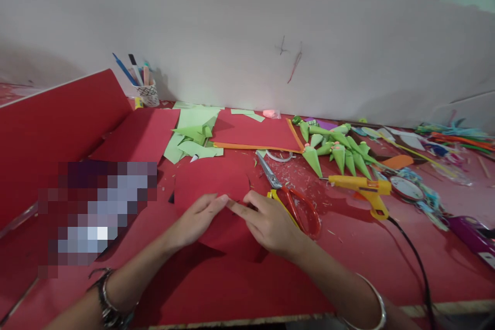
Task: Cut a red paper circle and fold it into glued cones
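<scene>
A rounded piece of red paper [212,178] lies on the red table near its front edge. My left hand [197,219] rests on its lower left part, fingers stretched and pointing inward. From the right, my right hand [266,219] reaches onto the same paper, its fingers spread and its fingertips meeting those of my left hand. Red-handled scissors [284,185] lie just beyond my right hand, overlapping something yellow that is partly hidden. Another red sheet with orange edging [253,133] lies behind the rounded paper.
Light green paper scraps [193,136] lie behind. Several green paper cones [338,154] and a yellow glue gun [359,185] with a black cord are at the right. A pen cup [148,94] stands at the back left; a pixelated object [100,211] lies at the left.
</scene>
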`<state>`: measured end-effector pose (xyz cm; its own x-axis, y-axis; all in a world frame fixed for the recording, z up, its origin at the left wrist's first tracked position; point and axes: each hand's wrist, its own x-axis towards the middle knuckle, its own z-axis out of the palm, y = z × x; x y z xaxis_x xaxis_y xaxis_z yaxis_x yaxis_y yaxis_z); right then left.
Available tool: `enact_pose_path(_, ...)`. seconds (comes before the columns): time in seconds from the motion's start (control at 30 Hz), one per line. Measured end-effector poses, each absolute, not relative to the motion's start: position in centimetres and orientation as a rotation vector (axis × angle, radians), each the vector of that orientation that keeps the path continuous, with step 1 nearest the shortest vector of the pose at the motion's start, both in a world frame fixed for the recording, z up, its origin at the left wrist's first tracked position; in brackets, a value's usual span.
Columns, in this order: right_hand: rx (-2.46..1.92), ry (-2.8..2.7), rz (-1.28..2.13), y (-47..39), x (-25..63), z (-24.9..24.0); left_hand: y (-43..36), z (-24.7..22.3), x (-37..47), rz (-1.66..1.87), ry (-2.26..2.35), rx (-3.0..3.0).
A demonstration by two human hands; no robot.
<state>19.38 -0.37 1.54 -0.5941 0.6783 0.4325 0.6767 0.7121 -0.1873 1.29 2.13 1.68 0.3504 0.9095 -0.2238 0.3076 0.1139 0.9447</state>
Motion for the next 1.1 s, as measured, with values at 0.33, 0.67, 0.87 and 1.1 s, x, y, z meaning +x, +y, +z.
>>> enact_pose_path(0.33, -1.008, -1.825, 1.042, -0.4, 19.6, 2.3, 2.4, 1.9, 1.3, 0.563, 1.087, 1.769)
enact_pose_path(0.67, -1.115, -1.963, 1.484, -0.1, 19.6, 1.3, 2.4, 1.9, 1.3, 0.401, 0.865, 1.911)
enact_pose_path(0.87, -1.177, -2.121, 1.227, -0.2, 19.3, 1.3, 2.9, 1.5, 1.2, 0.454, 0.885, 1.984)
enact_pose_path(1.1, -1.238, -2.044, 1.19, 0.0, 19.4, 1.3, 3.1, 1.6, 1.2, 0.534, 0.913, 2.042)
